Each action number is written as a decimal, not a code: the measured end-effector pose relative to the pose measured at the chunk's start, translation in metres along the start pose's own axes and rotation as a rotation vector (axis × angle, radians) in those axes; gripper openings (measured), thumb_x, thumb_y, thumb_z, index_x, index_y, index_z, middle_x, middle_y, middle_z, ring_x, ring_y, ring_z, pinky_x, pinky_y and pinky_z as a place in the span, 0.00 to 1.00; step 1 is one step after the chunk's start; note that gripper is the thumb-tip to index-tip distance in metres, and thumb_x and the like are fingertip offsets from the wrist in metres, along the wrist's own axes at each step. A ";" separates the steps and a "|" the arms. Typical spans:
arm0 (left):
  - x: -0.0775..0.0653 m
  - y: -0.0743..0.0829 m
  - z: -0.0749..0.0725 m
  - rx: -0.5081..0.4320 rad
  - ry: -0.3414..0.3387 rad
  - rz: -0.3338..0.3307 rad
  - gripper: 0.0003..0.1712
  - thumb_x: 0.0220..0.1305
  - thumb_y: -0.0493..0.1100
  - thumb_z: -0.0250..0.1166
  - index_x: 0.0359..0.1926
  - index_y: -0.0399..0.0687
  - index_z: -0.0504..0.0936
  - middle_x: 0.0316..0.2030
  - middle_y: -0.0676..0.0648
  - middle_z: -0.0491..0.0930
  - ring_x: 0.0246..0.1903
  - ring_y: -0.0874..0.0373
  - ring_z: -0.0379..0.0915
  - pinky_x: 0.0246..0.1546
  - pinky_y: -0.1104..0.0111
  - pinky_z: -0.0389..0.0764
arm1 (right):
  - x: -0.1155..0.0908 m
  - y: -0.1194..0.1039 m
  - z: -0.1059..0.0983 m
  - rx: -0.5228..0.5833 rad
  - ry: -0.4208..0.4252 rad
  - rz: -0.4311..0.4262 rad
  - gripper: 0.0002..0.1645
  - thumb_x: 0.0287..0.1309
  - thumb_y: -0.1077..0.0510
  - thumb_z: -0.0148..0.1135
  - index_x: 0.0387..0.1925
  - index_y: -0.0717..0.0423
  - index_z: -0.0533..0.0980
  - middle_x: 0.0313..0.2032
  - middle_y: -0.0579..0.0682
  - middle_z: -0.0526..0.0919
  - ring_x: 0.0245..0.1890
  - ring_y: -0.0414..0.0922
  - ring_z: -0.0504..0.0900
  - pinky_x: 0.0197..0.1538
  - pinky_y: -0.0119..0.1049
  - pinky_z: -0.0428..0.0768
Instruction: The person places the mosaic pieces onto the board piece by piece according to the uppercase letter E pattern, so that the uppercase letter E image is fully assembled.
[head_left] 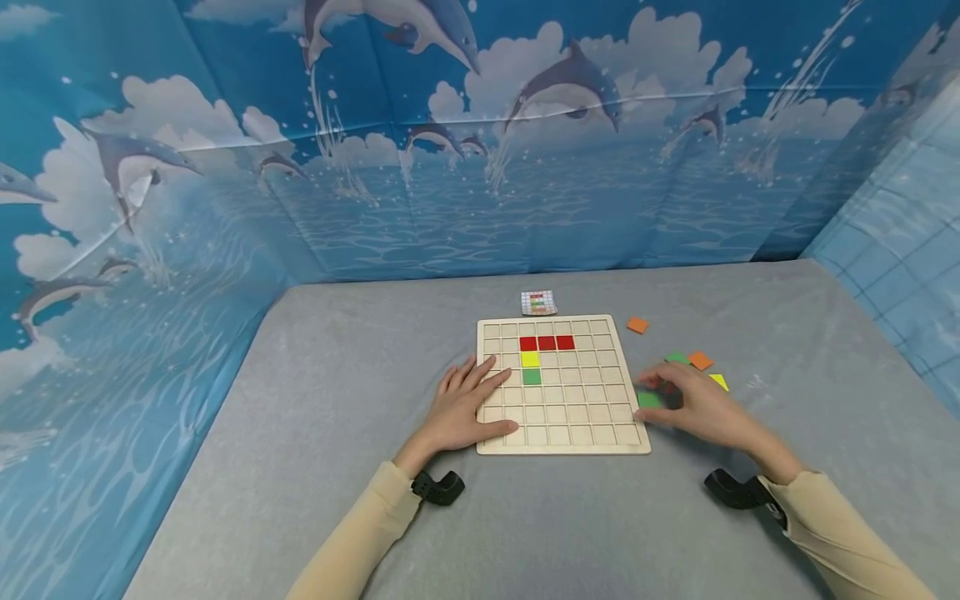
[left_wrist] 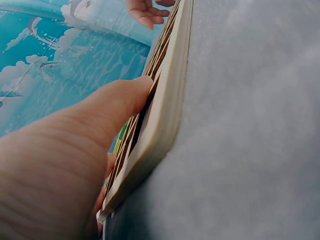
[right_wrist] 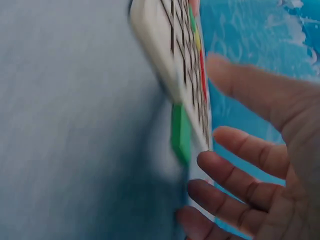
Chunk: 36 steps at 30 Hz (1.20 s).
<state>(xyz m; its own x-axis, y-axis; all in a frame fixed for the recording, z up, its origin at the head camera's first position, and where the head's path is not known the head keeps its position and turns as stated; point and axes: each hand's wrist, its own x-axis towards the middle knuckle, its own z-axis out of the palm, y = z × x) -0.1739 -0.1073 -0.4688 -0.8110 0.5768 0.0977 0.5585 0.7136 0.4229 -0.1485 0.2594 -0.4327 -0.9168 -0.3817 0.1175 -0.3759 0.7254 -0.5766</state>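
Note:
A wooden grid board (head_left: pixel 588 412) lies on the table, with 3 red tiles (head_left: pixel 547 343) in a row, a yellow tile (head_left: pixel 530 359) and a green tile (head_left: pixel 532 377) in its cells. My left hand (head_left: pixel 459 417) rests on the board's left side, fingers spread and thumb near the front edge. Beside the board's right edge hovers my right hand (head_left: pixel 701 406), thumb and fingers apart with nothing seen between them in the right wrist view. Just below that hand, a loose green tile (right_wrist: pixel 181 132) lies against the board. Fingers partly hide a reddish tile near it.
Behind the board lies a small card (head_left: pixel 538 303) printed with a coloured grid pattern. To the right are scattered orange tiles (head_left: pixel 637 325), another green tile (head_left: pixel 677 357) and a yellow tile (head_left: pixel 719 382). A dolphin-print curtain (head_left: pixel 480 208) hangs along the table's back.

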 end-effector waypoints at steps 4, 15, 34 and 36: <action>0.000 0.000 0.000 -0.002 -0.003 -0.003 0.46 0.58 0.68 0.58 0.73 0.58 0.57 0.73 0.49 0.46 0.71 0.47 0.34 0.65 0.49 0.36 | -0.005 0.010 -0.003 -0.001 -0.036 -0.021 0.32 0.47 0.46 0.74 0.51 0.59 0.77 0.45 0.50 0.77 0.41 0.45 0.73 0.42 0.42 0.74; 0.002 0.001 -0.001 0.006 -0.020 -0.014 0.46 0.59 0.69 0.57 0.73 0.60 0.56 0.73 0.50 0.45 0.71 0.48 0.33 0.66 0.50 0.36 | -0.005 0.014 -0.009 -0.020 -0.047 0.014 0.16 0.50 0.60 0.72 0.42 0.57 0.81 0.40 0.50 0.77 0.35 0.45 0.72 0.36 0.41 0.73; 0.001 -0.001 -0.001 0.000 -0.018 -0.019 0.46 0.58 0.69 0.57 0.73 0.61 0.56 0.73 0.51 0.45 0.71 0.49 0.33 0.66 0.50 0.35 | 0.001 0.014 0.001 0.005 0.068 0.064 0.11 0.52 0.62 0.71 0.33 0.56 0.74 0.25 0.44 0.73 0.23 0.39 0.70 0.26 0.32 0.70; 0.001 -0.001 -0.001 -0.004 -0.015 -0.017 0.46 0.58 0.69 0.58 0.73 0.60 0.57 0.73 0.50 0.45 0.71 0.48 0.33 0.66 0.50 0.35 | 0.002 0.013 0.003 0.037 0.077 0.086 0.10 0.53 0.61 0.69 0.33 0.56 0.74 0.26 0.46 0.73 0.23 0.40 0.70 0.26 0.32 0.69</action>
<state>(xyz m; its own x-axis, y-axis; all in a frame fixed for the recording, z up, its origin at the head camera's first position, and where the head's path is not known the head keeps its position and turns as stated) -0.1755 -0.1079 -0.4683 -0.8178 0.5703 0.0772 0.5438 0.7218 0.4282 -0.1553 0.2663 -0.4421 -0.9536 -0.2727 0.1273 -0.2914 0.7314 -0.6166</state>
